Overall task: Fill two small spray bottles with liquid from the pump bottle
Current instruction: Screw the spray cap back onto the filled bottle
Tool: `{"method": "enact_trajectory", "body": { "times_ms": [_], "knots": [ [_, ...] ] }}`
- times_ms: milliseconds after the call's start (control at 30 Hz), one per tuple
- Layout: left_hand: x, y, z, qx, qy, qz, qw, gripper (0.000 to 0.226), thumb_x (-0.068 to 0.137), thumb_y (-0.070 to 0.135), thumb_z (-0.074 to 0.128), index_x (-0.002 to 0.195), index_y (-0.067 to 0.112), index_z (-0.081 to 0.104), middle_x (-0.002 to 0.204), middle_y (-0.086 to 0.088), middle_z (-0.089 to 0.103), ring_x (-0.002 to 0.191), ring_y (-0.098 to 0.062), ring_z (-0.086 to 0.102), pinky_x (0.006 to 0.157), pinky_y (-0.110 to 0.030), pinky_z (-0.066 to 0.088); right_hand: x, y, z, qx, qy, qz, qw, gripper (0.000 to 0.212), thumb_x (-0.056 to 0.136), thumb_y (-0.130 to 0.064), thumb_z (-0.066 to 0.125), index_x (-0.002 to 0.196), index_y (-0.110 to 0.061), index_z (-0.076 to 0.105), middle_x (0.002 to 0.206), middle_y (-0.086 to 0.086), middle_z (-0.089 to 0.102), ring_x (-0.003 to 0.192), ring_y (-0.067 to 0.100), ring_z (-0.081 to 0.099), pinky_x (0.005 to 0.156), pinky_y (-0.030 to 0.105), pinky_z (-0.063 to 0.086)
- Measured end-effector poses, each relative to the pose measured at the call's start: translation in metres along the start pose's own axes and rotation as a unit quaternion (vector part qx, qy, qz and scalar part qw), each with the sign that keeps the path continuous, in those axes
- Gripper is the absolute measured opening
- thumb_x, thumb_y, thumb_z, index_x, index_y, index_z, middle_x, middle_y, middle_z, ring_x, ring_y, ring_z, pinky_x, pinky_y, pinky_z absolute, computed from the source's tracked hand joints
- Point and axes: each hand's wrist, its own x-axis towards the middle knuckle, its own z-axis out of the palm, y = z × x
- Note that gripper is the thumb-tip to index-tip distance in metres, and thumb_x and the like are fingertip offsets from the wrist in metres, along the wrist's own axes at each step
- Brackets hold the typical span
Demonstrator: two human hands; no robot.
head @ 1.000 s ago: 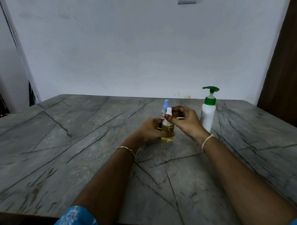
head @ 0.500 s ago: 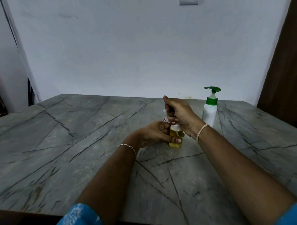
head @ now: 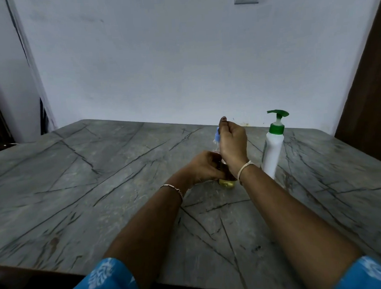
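My left hand [head: 204,167] is wrapped around a small spray bottle [head: 226,183] that stands on the table; only its yellow-filled base shows under my fingers. Directly above it my right hand [head: 233,142] is raised with its back to me and its fingers pinched shut around that bottle's spray cap, which the hand mostly hides. A second small spray bottle with a blue cap [head: 217,136] peeks out behind my right hand. To the right, a little apart from both hands, the white pump bottle [head: 272,150] with a green pump head stands upright.
The grey marble table [head: 99,181] with dark veins runs up to a white wall. A dark wooden door frame [head: 371,106] stands at the right. The table's near edge is just above my blue sleeves.
My right hand has risen from the small bottle's top to well above it. My left hand has kept its hold on the bottle, which has shifted slightly right.
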Motion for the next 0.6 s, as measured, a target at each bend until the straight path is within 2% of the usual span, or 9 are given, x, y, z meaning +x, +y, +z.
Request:
{"method": "enact_trajectory", "body": {
  "times_ms": [100, 233, 300, 367, 433, 500, 600],
  "knots": [
    [0.0, 0.0, -0.001, -0.015, -0.012, -0.009, 1.0, 0.03, 0.07, 0.0, 0.078, 0.092, 0.016, 0.067, 0.086, 0.0, 0.074, 0.085, -0.014, 0.07, 0.078, -0.023, 0.055, -0.002, -0.001, -0.004, 0.043, -0.045, 0.004, 0.998, 0.049, 0.101, -0.033, 0.043, 0.069, 0.004, 0.049, 0.063, 0.014, 0.044, 0.058, 0.02, 0.039, 0.059, 0.03, 0.031],
    [0.0, 0.001, -0.003, -0.029, -0.017, -0.025, 0.999, 0.031, 0.071, -0.002, 0.078, 0.098, 0.008, 0.067, 0.09, -0.003, 0.073, 0.081, -0.01, 0.07, 0.069, -0.017, 0.053, -0.002, -0.004, -0.009, 0.104, -0.088, 0.043, 0.99, 0.042, 0.103, -0.032, 0.041, 0.07, -0.007, 0.05, 0.065, 0.015, 0.044, 0.049, 0.016, 0.038, 0.05, 0.026, 0.035],
    [0.001, 0.002, -0.005, -0.013, -0.016, -0.028, 0.999, 0.036, 0.071, 0.001, 0.078, 0.104, 0.009, 0.066, 0.099, -0.007, 0.072, 0.088, -0.014, 0.069, 0.073, -0.021, 0.054, 0.0, -0.004, -0.012, 0.128, -0.076, 0.066, 0.987, 0.041, 0.103, -0.031, 0.041, 0.071, -0.008, 0.053, 0.064, 0.014, 0.049, 0.047, 0.013, 0.043, 0.052, 0.025, 0.039],
    [0.001, 0.001, -0.009, -0.001, -0.008, -0.036, 0.999, 0.04, 0.071, 0.003, 0.08, 0.107, 0.01, 0.064, 0.104, -0.009, 0.07, 0.093, -0.018, 0.068, 0.079, -0.026, 0.055, 0.003, -0.001, -0.016, 0.122, -0.043, 0.075, 0.989, 0.042, 0.102, -0.029, 0.042, 0.066, -0.013, 0.054, 0.057, 0.001, 0.056, 0.047, 0.008, 0.05, 0.053, 0.021, 0.042],
    [0.001, -0.002, -0.015, 0.0, 0.013, -0.045, 0.999, 0.043, 0.07, 0.005, 0.081, 0.108, 0.011, 0.063, 0.099, -0.005, 0.069, 0.084, -0.011, 0.067, 0.069, -0.021, 0.055, 0.005, 0.004, -0.021, 0.102, -0.02, 0.069, 0.992, 0.042, 0.102, -0.028, 0.042, 0.064, -0.018, 0.053, 0.055, -0.007, 0.055, 0.052, 0.006, 0.052, 0.056, 0.021, 0.043],
    [0.001, -0.006, -0.021, 0.0, 0.038, -0.048, 0.998, 0.045, 0.068, 0.007, 0.082, 0.108, 0.011, 0.062, 0.1, -0.004, 0.069, 0.082, -0.009, 0.066, 0.068, -0.02, 0.056, 0.005, 0.009, -0.026, 0.089, -0.008, 0.058, 0.994, 0.041, 0.103, -0.028, 0.041, 0.064, -0.017, 0.052, 0.059, -0.002, 0.053, 0.057, 0.011, 0.049, 0.061, 0.03, 0.042],
    [0.002, -0.014, -0.03, 0.014, 0.077, -0.052, 0.996, 0.048, 0.067, 0.01, 0.084, 0.109, 0.012, 0.061, 0.107, -0.008, 0.068, 0.094, -0.019, 0.066, 0.081, -0.029, 0.056, 0.005, 0.017, -0.029, 0.058, 0.01, 0.037, 0.998, 0.038, 0.102, -0.026, 0.041, 0.068, -0.015, 0.054, 0.063, 0.0, 0.055, 0.061, 0.015, 0.05, 0.065, 0.036, 0.043]
  ]
}}
